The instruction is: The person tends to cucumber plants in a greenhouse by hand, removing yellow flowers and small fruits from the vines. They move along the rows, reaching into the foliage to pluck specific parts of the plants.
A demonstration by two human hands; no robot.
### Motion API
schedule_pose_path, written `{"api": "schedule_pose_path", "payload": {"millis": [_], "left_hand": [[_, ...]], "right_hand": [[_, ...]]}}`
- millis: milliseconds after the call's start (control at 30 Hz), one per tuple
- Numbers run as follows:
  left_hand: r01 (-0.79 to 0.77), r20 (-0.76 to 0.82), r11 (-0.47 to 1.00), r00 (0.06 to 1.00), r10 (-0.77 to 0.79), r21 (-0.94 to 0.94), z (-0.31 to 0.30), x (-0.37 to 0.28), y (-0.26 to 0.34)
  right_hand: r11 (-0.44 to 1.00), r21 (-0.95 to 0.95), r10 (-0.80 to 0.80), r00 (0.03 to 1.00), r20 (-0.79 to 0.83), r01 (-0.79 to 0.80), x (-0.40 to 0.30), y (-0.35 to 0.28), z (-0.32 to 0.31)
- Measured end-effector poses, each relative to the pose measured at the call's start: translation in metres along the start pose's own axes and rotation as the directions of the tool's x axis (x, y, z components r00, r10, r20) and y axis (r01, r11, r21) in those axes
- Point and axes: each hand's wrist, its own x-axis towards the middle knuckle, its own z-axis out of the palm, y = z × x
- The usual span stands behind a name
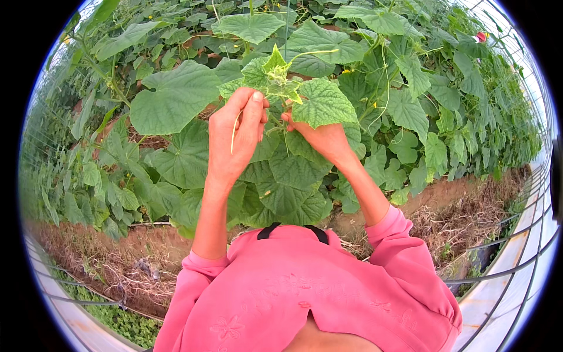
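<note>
The leafy growing tip of a cucumber plant (278, 75) stands upright before me, pale green, with a thin tendril reaching to the right. My left hand (239, 125) is just left of the tip, thumb and fingers pinched together, and a thin pale tendril (235, 132) lies across its back. Behind a broad young leaf (325, 103), my right hand (314, 132) has its fingertips at the stem (286, 105) just below the tip. The leaf covers part of that hand, so its grip is only partly visible. A green string (287, 31) runs upward behind the tip.
Dense cucumber vines (176, 99) with large leaves and small yellow flowers surround both hands. Dry plant litter (127, 273) covers the soil below. Curved greenhouse framing (506, 273) lies at the right edge, and a red and white object (480, 37) is among the upper right leaves.
</note>
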Motion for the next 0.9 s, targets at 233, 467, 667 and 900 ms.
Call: {"api": "schedule_pose_path", "payload": {"millis": [233,467,667,900], "left_hand": [[0.239,0.212,0.924,0.960,-0.180,-0.298,-0.002,0.002,0.000],[0.178,0.246,0.917,0.965,-0.091,-0.358,-0.015,0.001,-0.002],[-0.153,-0.026,0.987,0.988,0.152,-0.048,-0.023,0.022,0.035],[-0.242,0.368,0.935,0.920,0.136,0.261,-0.033,0.056,0.061]], "right_hand": [[0.990,-0.100,-0.109,0.991,-0.077,0.101,-0.005,0.011,0.000],[0.977,-0.128,-0.189,0.973,-0.131,0.172,-0.015,0.007,0.002],[0.961,-0.169,-0.238,0.967,-0.089,0.220,-0.018,0.012,-0.001],[0.891,-0.308,-0.362,0.931,-0.043,0.333,-0.013,0.006,0.004]]}}
